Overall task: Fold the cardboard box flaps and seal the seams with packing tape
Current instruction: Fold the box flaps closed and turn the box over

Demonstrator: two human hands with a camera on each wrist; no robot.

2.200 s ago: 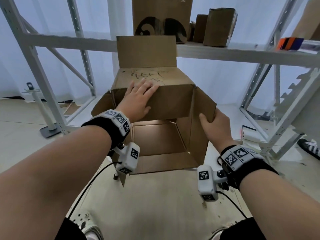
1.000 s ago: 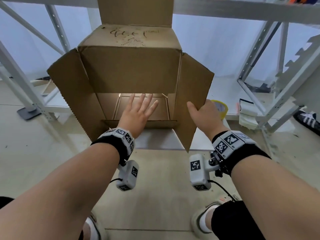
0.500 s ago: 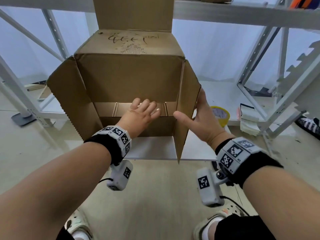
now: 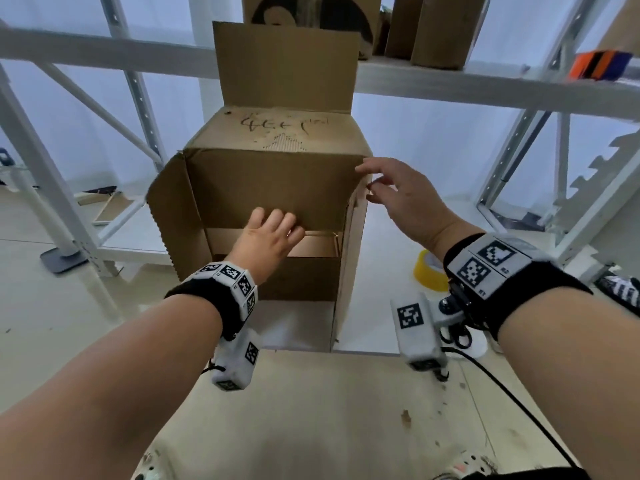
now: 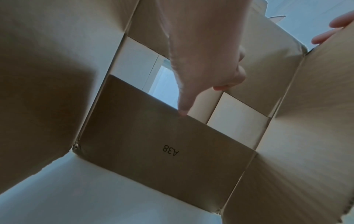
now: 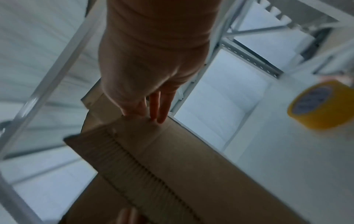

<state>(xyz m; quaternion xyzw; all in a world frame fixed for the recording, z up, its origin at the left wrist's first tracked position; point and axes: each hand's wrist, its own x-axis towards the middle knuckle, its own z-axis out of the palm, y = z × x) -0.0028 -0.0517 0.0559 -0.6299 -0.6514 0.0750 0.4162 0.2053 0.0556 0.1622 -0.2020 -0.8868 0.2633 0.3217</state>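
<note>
The brown cardboard box (image 4: 277,188) lies on its side on the white lower shelf (image 4: 381,323), its open end facing the person. Its left flap (image 4: 173,223) swings out at nine o'clock. At the opening's centre, the left hand (image 4: 268,237) presses straight fingers on the top flap, thumb at the bottom flap's edge. At three o'clock, the right hand (image 4: 403,199) lies open-fingered on the box's right side. At five o'clock stands a yellow roll of packing tape (image 4: 431,271).

The head camera looks down onto the brown cardboard box (image 4: 273,188) from above, while both wrist cameras view it close-up from beneath.
</note>
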